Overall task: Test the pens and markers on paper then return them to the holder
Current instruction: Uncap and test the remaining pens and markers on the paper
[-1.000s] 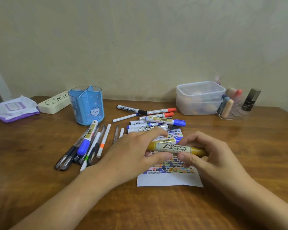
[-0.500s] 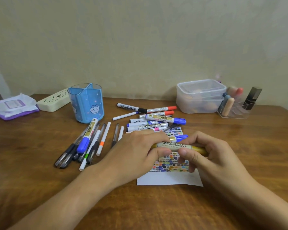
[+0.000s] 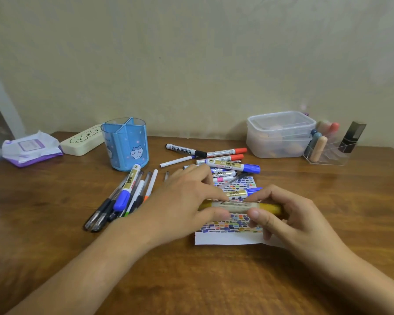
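Both hands have rolled the yellow marker [image 3: 239, 206] label-away; left hand [image 3: 184, 201] and right hand [image 3: 289, 219] pinch its ends above the swatched paper [image 3: 228, 238].

Soft, even, dim indoor light; faint shadows; wide-angle bending at edges; slight motion blur on both hands.

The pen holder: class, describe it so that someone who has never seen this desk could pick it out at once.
Start at the wooden table and look to its far left part, near the wall. The pen holder stands upright there, just right of a cream pencil case and behind a fan of loose pens. It alone is a translucent blue cup with dividers and a cartoon cat.
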Motion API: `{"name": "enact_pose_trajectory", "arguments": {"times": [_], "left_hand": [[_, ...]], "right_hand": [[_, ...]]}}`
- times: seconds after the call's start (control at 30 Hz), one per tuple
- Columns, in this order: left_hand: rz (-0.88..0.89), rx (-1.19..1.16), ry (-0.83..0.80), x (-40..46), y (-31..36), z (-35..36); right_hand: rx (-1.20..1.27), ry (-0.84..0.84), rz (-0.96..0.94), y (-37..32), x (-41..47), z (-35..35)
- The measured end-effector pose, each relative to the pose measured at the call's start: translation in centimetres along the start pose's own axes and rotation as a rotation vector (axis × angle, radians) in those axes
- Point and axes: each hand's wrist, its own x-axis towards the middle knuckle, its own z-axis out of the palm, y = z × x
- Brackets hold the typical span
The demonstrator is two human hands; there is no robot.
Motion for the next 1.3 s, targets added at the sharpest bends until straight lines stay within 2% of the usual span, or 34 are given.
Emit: {"name": "enact_pose_trajectory", "arguments": {"times": [0.1, 0.27, 0.43, 0.8, 1.3], "left_hand": [[-0.083, 0.036, 0.023, -0.1, -1.8, -1.6], [-0.361, 0.024, 0.145, -0.3, -5.2, -3.0], [-0.473, 0.187, 0.001, -0.7, -5.8, -2.2], [-0.46, 0.328, -0.168, -0.6, -5.4, -1.9], [-0.344, 0.255, 0.073, -0.3, -5.0, -1.1]], "right_hand": [[-0.005, 0.042, 0.0, 0.4, 0.2, -0.2], [-0.106, 0.097, 0.073, 2.0, 0.9, -1.1], [-0.307, 0.081, 0.098, 3.2, 1.4, -1.4], [-0.437, 0.073, 0.039, 4.1, 1.7, -1.5], [-0.534, -0.089, 0.039, 5.1, 1.8, -1.6]]}}
